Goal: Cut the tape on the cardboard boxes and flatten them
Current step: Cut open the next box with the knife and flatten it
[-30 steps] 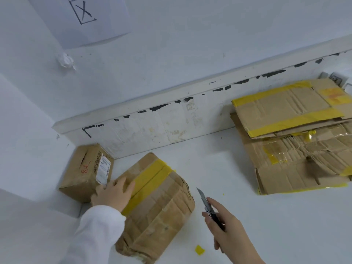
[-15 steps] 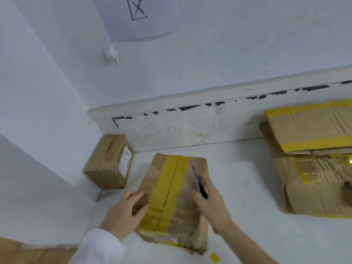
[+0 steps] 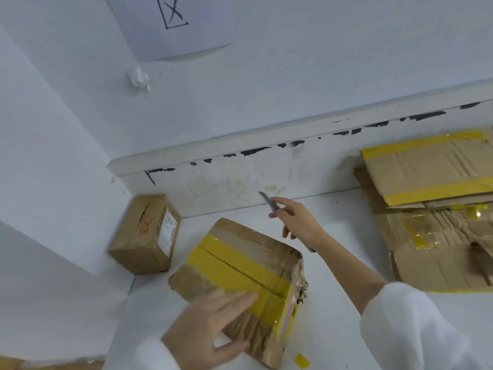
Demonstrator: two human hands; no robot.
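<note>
Yellow tape (image 3: 237,271) runs just past my left hand's (image 3: 210,329) flat, spread fingers on the box (image 3: 240,284); my right hand (image 3: 296,222) pinches the knife (image 3: 269,202) beyond it.

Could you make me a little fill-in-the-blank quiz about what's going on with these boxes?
1. The tape across the box under the left hand is ____ in colour.
2. The right hand holds a ____.
3. The small box in the corner has a ____ label on its side.
4. The flattened cardboard lies to the person's ____.

Answers: yellow; knife; white; right
</note>
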